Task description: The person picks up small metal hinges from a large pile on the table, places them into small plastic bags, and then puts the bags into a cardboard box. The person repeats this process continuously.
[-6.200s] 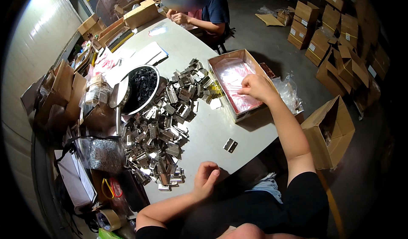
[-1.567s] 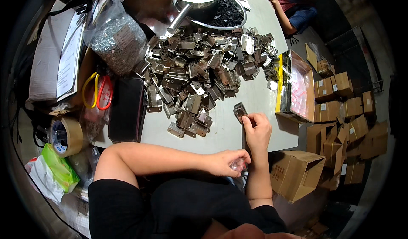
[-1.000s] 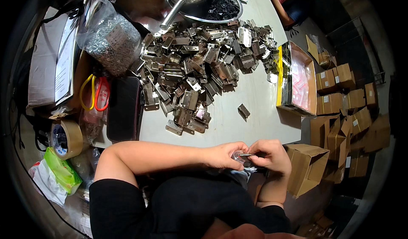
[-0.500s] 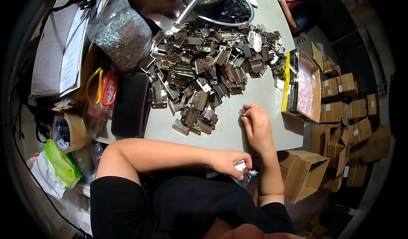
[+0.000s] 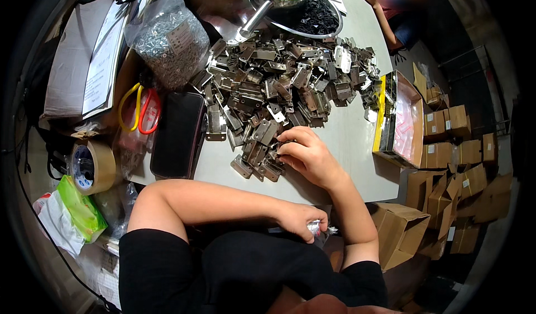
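On the table edge: right hand [image 5: 309,157] rests at the near rim of the bracket pile [image 5: 282,93], fingers curled and bunched over the closest pieces.
Grip: fingertips touch the nearest brackets; whether one is pinched, I cannot tell.
Pile from fingers: it spreads up and left, away from the body; the closest brackets lie with long axes slanting toward the tray [image 5: 399,118].
Left hand: left hand [image 5: 298,224] sits below the table [image 5: 346,146] in the lap, fingers closed round a small clear bag [image 5: 315,227].
Nearer hand: the right, already on the pile; the left is well apart.
Around: black phone [image 5: 177,135], tape roll [image 5: 89,166], screw bag [image 5: 167,34].
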A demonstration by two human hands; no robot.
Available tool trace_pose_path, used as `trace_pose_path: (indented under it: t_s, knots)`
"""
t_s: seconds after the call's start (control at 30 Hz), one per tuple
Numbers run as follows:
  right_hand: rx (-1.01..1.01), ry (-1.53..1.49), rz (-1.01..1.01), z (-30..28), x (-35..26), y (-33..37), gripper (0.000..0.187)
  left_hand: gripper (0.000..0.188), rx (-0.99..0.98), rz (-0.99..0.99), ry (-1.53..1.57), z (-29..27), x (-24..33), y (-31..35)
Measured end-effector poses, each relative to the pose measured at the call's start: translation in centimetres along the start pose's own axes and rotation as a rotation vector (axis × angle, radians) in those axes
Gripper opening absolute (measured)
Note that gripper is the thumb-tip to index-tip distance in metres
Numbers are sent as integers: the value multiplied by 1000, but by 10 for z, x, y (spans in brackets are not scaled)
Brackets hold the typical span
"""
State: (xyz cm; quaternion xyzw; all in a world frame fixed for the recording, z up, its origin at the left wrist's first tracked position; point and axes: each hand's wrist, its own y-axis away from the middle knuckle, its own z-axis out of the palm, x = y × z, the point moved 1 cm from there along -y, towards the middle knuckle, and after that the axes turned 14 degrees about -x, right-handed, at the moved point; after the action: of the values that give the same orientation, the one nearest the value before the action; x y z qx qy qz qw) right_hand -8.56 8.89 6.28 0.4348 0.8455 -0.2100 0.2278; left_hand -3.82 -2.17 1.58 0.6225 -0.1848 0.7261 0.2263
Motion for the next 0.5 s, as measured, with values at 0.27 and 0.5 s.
trace_pose_path:
  t_s: [0.27, 0.5]
  knots:
    - [-126, -24, 174, 1, -20, 35, 22, 42, 7, 53, 239, -2, 4, 1]
    - [39, -92, 434, -3, -24, 83, 19, 42, -6, 46, 188, -1, -1, 0]
